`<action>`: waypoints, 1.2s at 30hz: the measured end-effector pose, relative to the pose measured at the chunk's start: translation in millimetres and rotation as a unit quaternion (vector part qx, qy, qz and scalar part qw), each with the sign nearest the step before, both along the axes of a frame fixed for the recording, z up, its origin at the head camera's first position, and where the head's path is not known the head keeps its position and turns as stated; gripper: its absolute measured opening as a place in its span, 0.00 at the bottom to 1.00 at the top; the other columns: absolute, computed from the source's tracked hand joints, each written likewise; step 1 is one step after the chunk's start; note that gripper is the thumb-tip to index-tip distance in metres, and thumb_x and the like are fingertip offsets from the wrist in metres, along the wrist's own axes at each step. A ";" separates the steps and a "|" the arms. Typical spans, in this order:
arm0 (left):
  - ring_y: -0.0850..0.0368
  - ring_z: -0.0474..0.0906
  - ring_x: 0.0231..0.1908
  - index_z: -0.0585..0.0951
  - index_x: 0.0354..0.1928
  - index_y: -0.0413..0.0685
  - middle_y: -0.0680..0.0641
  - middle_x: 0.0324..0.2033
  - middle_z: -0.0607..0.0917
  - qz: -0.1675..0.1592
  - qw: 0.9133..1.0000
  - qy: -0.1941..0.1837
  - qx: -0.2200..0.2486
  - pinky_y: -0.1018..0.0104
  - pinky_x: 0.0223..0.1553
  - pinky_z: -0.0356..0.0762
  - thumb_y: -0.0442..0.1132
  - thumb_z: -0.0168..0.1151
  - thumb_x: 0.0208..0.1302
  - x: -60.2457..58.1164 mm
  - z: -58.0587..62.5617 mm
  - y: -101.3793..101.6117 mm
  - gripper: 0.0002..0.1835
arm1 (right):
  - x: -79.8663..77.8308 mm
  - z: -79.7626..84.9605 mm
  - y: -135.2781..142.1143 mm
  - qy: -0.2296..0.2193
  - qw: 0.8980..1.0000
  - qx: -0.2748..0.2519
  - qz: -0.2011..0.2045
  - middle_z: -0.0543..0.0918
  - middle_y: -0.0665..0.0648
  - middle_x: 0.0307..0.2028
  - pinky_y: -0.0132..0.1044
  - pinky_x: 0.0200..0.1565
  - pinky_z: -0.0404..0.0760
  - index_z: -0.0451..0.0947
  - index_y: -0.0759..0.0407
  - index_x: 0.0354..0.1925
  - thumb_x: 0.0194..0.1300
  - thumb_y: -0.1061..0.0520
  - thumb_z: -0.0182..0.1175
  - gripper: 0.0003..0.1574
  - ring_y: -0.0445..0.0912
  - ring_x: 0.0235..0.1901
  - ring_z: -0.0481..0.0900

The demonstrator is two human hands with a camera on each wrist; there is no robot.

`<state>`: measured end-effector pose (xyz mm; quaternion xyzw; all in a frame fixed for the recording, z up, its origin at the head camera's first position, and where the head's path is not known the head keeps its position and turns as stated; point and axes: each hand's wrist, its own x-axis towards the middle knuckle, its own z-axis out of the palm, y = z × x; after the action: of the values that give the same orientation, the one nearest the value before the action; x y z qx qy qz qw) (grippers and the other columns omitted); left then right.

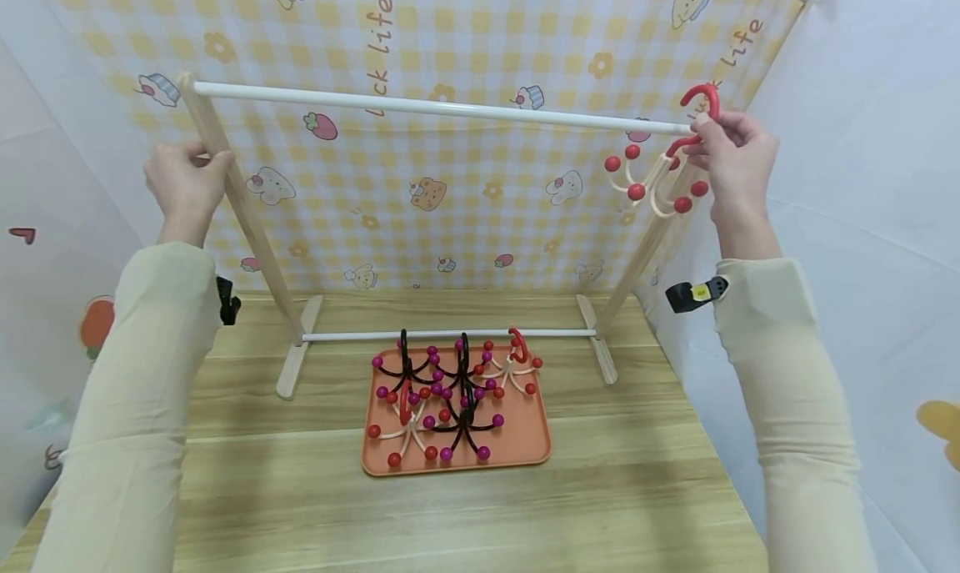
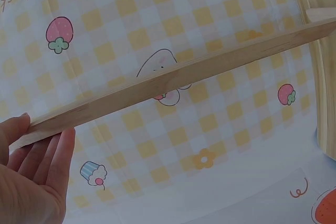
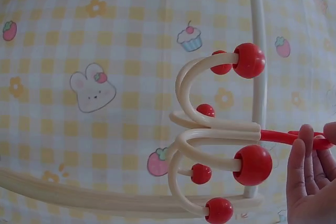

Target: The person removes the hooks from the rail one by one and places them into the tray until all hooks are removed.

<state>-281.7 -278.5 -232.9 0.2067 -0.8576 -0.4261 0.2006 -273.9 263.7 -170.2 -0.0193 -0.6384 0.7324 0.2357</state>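
Observation:
My left hand point(image 1: 186, 181) grips the left wooden post point(image 1: 247, 214) of a hanging rack near its top. In the left wrist view, the thumb and fingers of that hand lie on opposite sides of the post. At the right end of the rack's white top rod point(image 1: 442, 108), my right hand point(image 1: 742, 160) pinches a multi-arm hook hanger point(image 3: 236, 133) by its red hook. The hanger has cream curved arms tipped with red balls. Its hook curves up above the fingers, beside the rod end. The top of the right post point(image 1: 641, 248) is hidden behind the hanger and hand.
An orange tray point(image 1: 521, 452) on the wooden table point(image 1: 480, 523) holds several similar hangers, some black with purple balls, others cream with red balls. A white lower bar point(image 1: 345, 336) joins the posts just behind it. A checked cloth point(image 1: 465, 248) hangs behind the rack.

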 end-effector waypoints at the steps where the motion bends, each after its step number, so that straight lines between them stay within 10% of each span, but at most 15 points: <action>1: 0.54 0.52 0.60 0.70 0.57 0.48 0.49 0.50 0.75 0.000 1.000 -0.001 0.000 0.64 0.53 0.62 0.50 0.50 0.60 0.1 0.1 0.0 0.25 | 2.1 0.8 -0.7 0.004 1.000 -0.002 0.004 0.80 0.57 0.30 0.28 0.33 0.76 0.77 0.62 0.38 0.46 0.55 0.69 0.20 0.44 0.24 0.78; 10: 0.55 0.52 0.60 0.69 0.57 0.49 0.49 0.49 0.76 -0.001 1.000 0.000 -0.007 0.66 0.50 0.64 0.50 0.50 0.60 -0.6 0.0 0.4 0.25 | 23.3 -12.1 -4.0 -0.005 0.999 0.015 0.050 0.81 0.57 0.29 0.28 0.30 0.77 0.77 0.63 0.36 0.46 0.56 0.69 0.19 0.44 0.21 0.78; 22: 0.56 0.53 0.60 0.71 0.56 0.49 0.51 0.46 0.78 0.000 1.000 0.010 0.002 0.66 0.51 0.63 0.49 0.51 0.60 -0.5 0.6 1.3 0.24 | 42.9 -68.3 -11.9 -0.040 0.989 0.076 0.117 0.82 0.53 0.25 0.29 0.28 0.77 0.77 0.62 0.30 0.53 0.61 0.63 0.05 0.42 0.20 0.79; 31: 0.55 0.51 0.61 0.70 0.57 0.48 0.50 0.48 0.76 -0.006 1.000 0.005 -0.007 0.64 0.54 0.60 0.50 0.50 0.60 0.3 0.5 0.0 0.24 | -1.6 -160.5 30.7 -0.089 0.973 0.090 0.195 0.82 0.58 0.30 0.34 0.31 0.78 0.76 0.63 0.35 0.53 0.58 0.64 0.11 0.47 0.25 0.80; 36: 0.55 0.51 0.61 0.70 0.57 0.47 0.51 0.48 0.76 -0.006 1.000 0.006 -0.005 0.64 0.54 0.59 0.49 0.50 0.60 1.4 0.1 -0.2 0.24 | 51.8 -136.2 -11.7 -0.130 0.966 0.132 0.180 0.83 0.53 0.27 0.31 0.31 0.78 0.75 0.64 0.33 0.55 0.57 0.61 0.10 0.43 0.23 0.79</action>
<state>-280.3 -278.7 -232.8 0.1978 -0.8597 -0.4242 0.2043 -222.1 252.0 -306.4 0.0325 -0.7477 0.6631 0.0157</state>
